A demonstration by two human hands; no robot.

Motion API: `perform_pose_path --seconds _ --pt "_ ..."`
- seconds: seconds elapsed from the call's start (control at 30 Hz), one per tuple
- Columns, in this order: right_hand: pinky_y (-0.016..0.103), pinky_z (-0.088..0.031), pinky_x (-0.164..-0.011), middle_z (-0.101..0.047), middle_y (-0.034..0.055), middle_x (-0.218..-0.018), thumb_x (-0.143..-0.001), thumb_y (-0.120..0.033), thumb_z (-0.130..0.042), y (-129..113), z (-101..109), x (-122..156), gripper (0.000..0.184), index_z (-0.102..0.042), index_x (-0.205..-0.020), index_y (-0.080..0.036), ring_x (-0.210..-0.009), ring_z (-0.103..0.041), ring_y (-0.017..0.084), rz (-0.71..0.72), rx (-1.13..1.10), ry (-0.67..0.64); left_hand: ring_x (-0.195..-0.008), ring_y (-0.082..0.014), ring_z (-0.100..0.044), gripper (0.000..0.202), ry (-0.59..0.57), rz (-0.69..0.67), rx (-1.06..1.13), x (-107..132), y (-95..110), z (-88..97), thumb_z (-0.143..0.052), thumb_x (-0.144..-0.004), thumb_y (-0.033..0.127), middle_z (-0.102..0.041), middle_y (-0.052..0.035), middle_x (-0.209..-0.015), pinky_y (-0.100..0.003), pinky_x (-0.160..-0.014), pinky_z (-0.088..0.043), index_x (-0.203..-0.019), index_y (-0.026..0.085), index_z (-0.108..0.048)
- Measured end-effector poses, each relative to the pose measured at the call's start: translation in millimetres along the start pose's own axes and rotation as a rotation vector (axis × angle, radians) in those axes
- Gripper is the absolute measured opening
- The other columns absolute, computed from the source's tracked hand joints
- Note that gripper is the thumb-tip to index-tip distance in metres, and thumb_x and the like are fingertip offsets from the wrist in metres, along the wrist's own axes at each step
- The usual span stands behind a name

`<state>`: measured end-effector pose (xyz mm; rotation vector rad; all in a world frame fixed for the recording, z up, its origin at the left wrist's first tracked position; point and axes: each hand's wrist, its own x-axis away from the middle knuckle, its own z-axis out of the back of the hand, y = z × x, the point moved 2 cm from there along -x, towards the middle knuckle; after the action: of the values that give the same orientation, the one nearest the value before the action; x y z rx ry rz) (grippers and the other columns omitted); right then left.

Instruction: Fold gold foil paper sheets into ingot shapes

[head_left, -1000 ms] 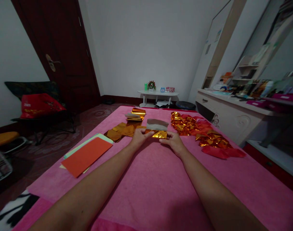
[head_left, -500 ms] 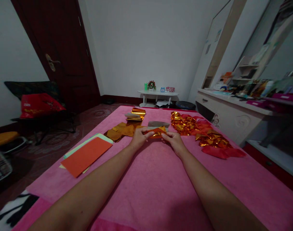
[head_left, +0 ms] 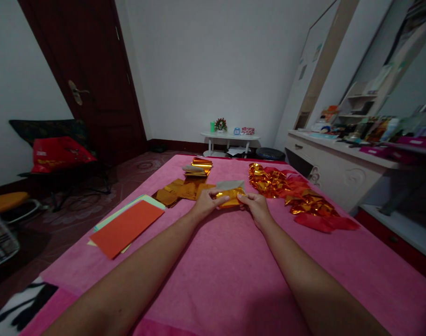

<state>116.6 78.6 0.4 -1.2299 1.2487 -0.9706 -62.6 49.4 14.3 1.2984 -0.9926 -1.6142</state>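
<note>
Between my two hands is a sheet of gold foil paper (head_left: 230,198), its shiny side partly bent over and a grey part standing behind it. My left hand (head_left: 208,203) pinches the left end with thumb on top. The right end is pinched by my right hand (head_left: 254,205). Some of the fingers are hidden under the paper. Just left of my left hand lie loose matte gold papers (head_left: 178,190). Beyond them a stack of folded gold paper (head_left: 195,171) rests by a shiny gold roll (head_left: 202,162).
The pink cloth (head_left: 213,275) covers the table. Crumpled gold foil pieces (head_left: 269,181) with red paper (head_left: 316,223) lie at the right. Orange and pale coloured sheets (head_left: 128,227) lie at the left. A white dresser (head_left: 342,163) stands to the right, a chair with a red bag (head_left: 63,154) to the left.
The gold foil paper has tilted, so more of its bright face shows, and it sits slightly lower. Both hands keep their pinch on its ends.
</note>
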Motion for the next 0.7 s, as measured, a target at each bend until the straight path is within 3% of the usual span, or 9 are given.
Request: perform_pose_path --seconds 0.1,0.2,0.27,0.33,0.5,0.6,0.7 --pt "0.023 -0.039 -0.043 -0.057 -0.0002 -0.046 -0.059 -0.04 -0.076 1.2 2.1 -1.0 0.03 -0.062 -0.058 -0.014 -0.041 -0.048 0.009 -0.032 -0.015 0.061 -0.059 -0.0112 -0.055 0.044 -0.013 -0.004 0.011 -1.9 -3.0 0.1 -0.064 -0.072 0.05 -0.066 -0.0045 -0.075 -0.02 -0.053 -0.043 -0.089 0.011 -0.072" --pt "0.022 -0.04 -0.041 -0.056 -0.0011 -0.045 -0.06 -0.04 -0.075 3.4 5.6 -2.9 0.029 -0.061 -0.058 -0.015 -0.038 -0.047 0.008 -0.038 -0.029 0.14 -0.06 -0.013 -0.057 0.049 0.116 0.028 -0.003 -6.2 -12.8 9.0 -0.05 -0.081 0.054 -0.066 -0.006 -0.071 -0.022 -0.057 -0.043 -0.079 0.01 -0.071" --pt "0.022 -0.041 -0.04 -0.055 -0.0015 -0.045 -0.06 -0.04 -0.074 5.3 7.7 -4.5 0.029 -0.06 -0.058 -0.015 -0.038 -0.047 0.008 -0.035 -0.032 0.17 -0.059 -0.0144 -0.057 0.048 0.17 0.036 -0.141 -7.8 -17.5 16.7 -0.046 -0.084 0.051 -0.066 -0.0071 -0.066 -0.024 -0.058 -0.043 -0.072 0.011 -0.07" --pt "0.021 -0.042 -0.04 -0.056 -0.0016 -0.045 -0.06 -0.04 -0.074 7.0 8.8 -6.1 0.029 -0.059 -0.057 -0.015 -0.038 -0.048 0.008 -0.029 -0.033 0.167 -0.062 -0.016 -0.057 0.037 0.164 0.004 -0.424 -7.4 -17.1 22.0 -0.053 -0.08 0.043 -0.066 -0.007 -0.065 -0.026 -0.062 -0.042 -0.067 0.013 -0.07" --pt "0.019 -0.041 -0.039 -0.055 -0.0022 -0.044 -0.06 -0.04 -0.074 8.7 8.9 -7.7 0.03 -0.057 -0.057 -0.015 -0.037 -0.048 0.007 -0.019 -0.027 0.164 -0.086 -0.0206 -0.059 0.024 0.041 -0.062 -0.953 -2.7 -8.0 21.6 -0.058 -0.078 0.037 -0.069 -0.0078 -0.089 -0.03 -0.077 -0.043 -0.086 0.019 -0.072" --pt "0.019 -0.041 -0.039 -0.056 -0.0021 -0.044 -0.06 -0.039 -0.073 8.8 8.4 -7.6 0.029 -0.058 -0.057 -0.015 -0.037 -0.048 0.007 -0.02 -0.024 0.161 -0.098 -0.0217 -0.057 0.029 -0.003 -0.053 -1.076 -4.9 -9.7 21.5 -0.055 -0.081 0.038 -0.066 -0.0086 -0.104 -0.03 -0.083 -0.043 -0.1 0.021 -0.07" --pt "0.019 -0.041 -0.039 -0.056 -0.0019 -0.044 -0.06 -0.039 -0.073 9.0 7.7 -7.3 0.029 -0.058 -0.057 -0.015 -0.037 -0.048 0.007 -0.02 -0.016 0.148 -0.099 -0.0213 -0.057 0.03 -0.015 -0.013 -1.159 -12.0 -16.7 26.2 -0.048 -0.086 0.032 -0.066 -0.0089 -0.105 -0.03 -0.083 -0.043 -0.103 0.023 -0.07"
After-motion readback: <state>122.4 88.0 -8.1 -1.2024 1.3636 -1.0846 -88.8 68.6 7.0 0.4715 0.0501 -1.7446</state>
